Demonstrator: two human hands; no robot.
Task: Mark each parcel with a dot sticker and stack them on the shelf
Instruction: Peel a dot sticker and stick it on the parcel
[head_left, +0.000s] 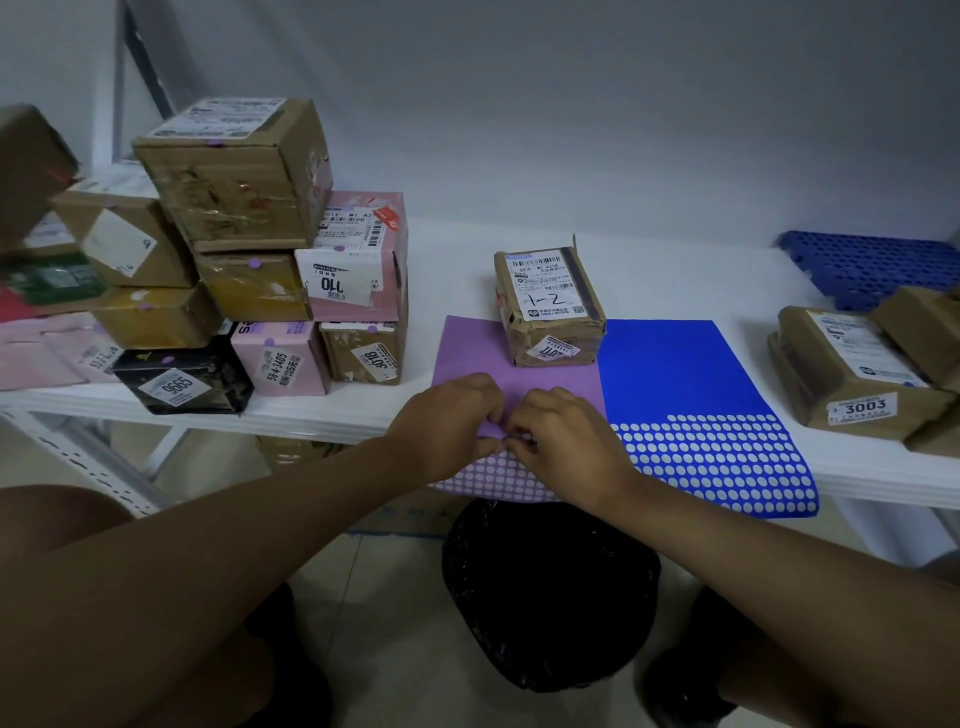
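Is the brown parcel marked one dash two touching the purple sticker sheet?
Touching. The head view shows the brown taped cardboard parcel resting on the purple sticker sheet's far right corner.

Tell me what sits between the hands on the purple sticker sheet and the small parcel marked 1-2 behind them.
Nothing visible does. Both the left hand and the right hand are at the purple sticker sheet, and the parcel stands on that sheet's far part. Only bare purple sheet lies between them.

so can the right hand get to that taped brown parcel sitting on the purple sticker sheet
Probably yes: the taped brown parcel stands just beyond the right hand, with only bare purple sticker sheet between, though its fingers are busy pinching at that sheet.
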